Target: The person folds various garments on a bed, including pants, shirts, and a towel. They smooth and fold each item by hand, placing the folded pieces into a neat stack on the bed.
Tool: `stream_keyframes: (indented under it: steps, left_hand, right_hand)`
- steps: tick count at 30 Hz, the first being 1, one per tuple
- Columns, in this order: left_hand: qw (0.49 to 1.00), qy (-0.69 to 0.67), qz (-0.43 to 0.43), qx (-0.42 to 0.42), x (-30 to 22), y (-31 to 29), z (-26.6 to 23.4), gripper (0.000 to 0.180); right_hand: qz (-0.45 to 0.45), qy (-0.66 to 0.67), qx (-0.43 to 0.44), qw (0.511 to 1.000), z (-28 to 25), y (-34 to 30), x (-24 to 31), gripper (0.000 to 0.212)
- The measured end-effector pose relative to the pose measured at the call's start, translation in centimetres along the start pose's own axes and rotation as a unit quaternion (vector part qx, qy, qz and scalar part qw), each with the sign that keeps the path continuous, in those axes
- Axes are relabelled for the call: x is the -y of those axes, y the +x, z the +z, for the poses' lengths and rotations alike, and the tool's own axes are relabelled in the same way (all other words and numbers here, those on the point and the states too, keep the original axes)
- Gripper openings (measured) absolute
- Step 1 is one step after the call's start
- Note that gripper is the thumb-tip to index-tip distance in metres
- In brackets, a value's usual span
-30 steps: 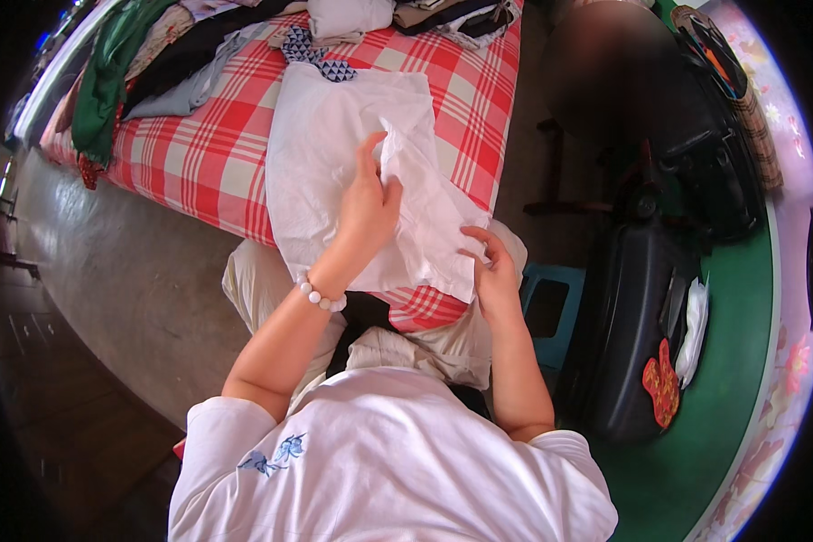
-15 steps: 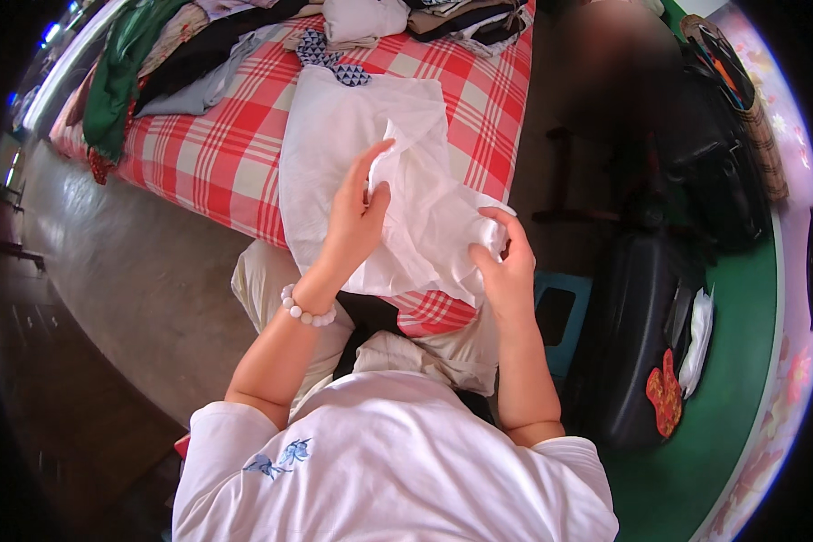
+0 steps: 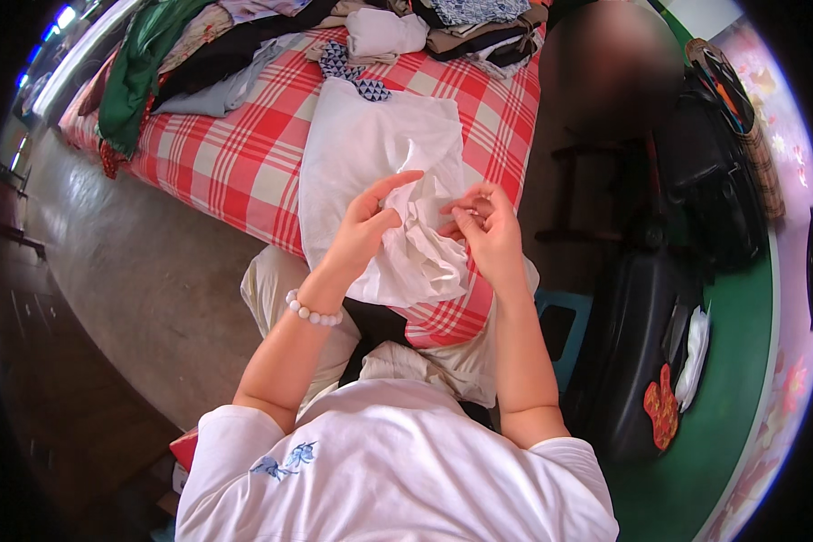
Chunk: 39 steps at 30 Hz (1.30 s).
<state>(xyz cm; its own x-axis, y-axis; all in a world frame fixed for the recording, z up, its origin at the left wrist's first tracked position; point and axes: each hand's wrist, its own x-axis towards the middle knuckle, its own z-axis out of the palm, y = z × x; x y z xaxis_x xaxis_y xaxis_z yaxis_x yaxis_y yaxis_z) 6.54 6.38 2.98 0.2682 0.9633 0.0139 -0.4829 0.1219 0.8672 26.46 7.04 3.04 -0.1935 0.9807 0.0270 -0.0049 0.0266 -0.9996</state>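
Observation:
A white cloth (image 3: 345, 154), probably a garment, lies over the near end of a bed and is bunched up in the middle. My left hand (image 3: 365, 230), with a pale bead bracelet (image 3: 312, 312) at its wrist, holds a raised fold between thumb and fingers. Close to its right, my right hand (image 3: 492, 237) pinches the gathered edge of the same cloth with curled fingertips. The fingertips are partly hidden by folds. A piece of blue-and-white triangle-patterned fabric (image 3: 370, 89) touches the far edge of the white cloth.
Under the cloth is a red-and-white checked bedspread (image 3: 244, 163). Piled clothes (image 3: 280, 54) line its far side, with green fabric (image 3: 140, 86) hanging at the left. Black bags (image 3: 641, 352) and a blue stool (image 3: 565, 334) stand at the right. A blurred person (image 3: 610, 68) is beyond.
My right hand has moved left toward my left hand, bringing its edge of the white cloth inward. The cloth is now more bunched between the hands. The whole view has shifted slightly.

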Motion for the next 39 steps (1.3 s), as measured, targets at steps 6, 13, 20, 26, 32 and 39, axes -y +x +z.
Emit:
stream_keyframes:
  steps: [6, 13, 20, 26, 32, 39]
  left_hand:
    - [0.999, 0.018, 0.018, 0.039, -0.1, 0.4, -0.3, 0.059]
    - [0.97, 0.21, -0.041, 0.112, -1.3, 1.0, 2.2, 0.062]
    - [0.985, 0.126, -0.013, 0.119, -0.6, 1.8, 1.0, 0.05]
    - [0.972, 0.198, 0.018, 0.123, 1.5, 1.4, 0.2, 0.046]
    - [0.672, 0.699, 0.229, 0.085, 2.5, 0.3, 0.8, 0.058]
    - [0.637, 0.733, 0.221, 0.097, 2.1, 0.7, 1.1, 0.074]
  right_hand:
    - [-0.112, -0.057, 0.142, 0.982, 1.8, -1.7, -1.5, 0.025]
    - [-0.204, -0.382, 0.293, 0.852, 0.4, -2.1, -2.3, 0.039]
    - [-0.1, -0.123, 0.087, 0.984, 0.9, -5.4, -1.2, 0.033]
    - [0.02, 0.076, -0.031, 0.996, 1.5, -6.8, -1.4, 0.012]
    - [0.097, -0.035, -0.077, 0.992, -1.0, -9.2, -3.1, 0.014]
    - [-0.032, -0.292, -0.104, 0.95, -1.5, -7.0, 1.6, 0.019]
